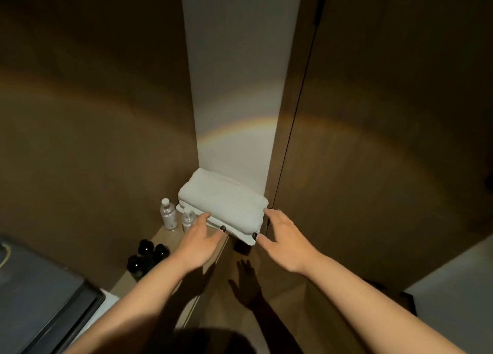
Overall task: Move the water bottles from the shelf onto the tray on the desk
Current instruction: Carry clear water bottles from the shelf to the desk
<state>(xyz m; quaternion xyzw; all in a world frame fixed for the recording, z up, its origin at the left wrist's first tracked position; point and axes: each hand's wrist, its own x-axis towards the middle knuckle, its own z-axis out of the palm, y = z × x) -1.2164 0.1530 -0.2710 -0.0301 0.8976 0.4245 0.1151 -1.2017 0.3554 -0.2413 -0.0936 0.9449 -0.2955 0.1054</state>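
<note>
Both hands, the left hand and right hand, lie with fingers relaxed against a folded white towel stack at frame centre, grasping nothing; two water bottles stand on the shelf just left.

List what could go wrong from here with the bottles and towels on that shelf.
1. The left hand reaches at the folded towels right beside the two water bottles; shifting the stack could tip the nearer one.
2. The towels overhang the shelf edge near the right hand and might slide off.
3. A toppled bottle could roll toward the dark round things at the shelf's near end.
</note>
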